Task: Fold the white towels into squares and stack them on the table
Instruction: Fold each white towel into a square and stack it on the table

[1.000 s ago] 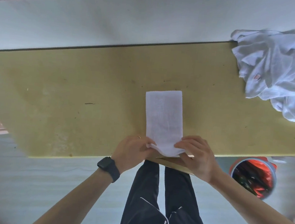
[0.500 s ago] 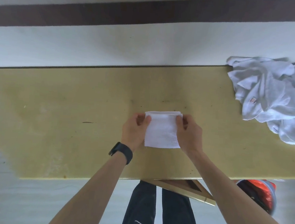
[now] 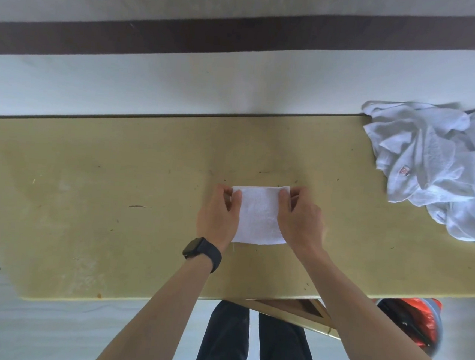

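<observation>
A white towel [image 3: 259, 214], folded to a near square, is seen lying flat on the yellowish table [image 3: 88, 182], near the middle of the top and somewhat closer to the near edge than to the far one. Its far left corner is pinched by the left hand [image 3: 218, 216]: the thumb is laid on top of the cloth and the fingers are curled past the edge, with their tips hidden. Its far right corner is gripped in the same manner by the right hand [image 3: 301, 221], with the thumb on top and the fingers bent round the side. Both hands are thus closed on the towel, one at each side, and the cloth between them lies flat against the table. A black watch [image 3: 201, 250] is worn on the left wrist. At the right end of the table a loose pile of unfolded white towels [image 3: 441, 173] is heaped, well apart from the folded one. A small red label [image 3: 404, 170] is shown on one of them, and part of the pile is cut off by the edge of the view. Below the near edge of the table dark trousers [image 3: 226, 346] are seen, and to the right of them a round bin [image 3: 415, 321] holding red and black material is partly covered by the table
</observation>
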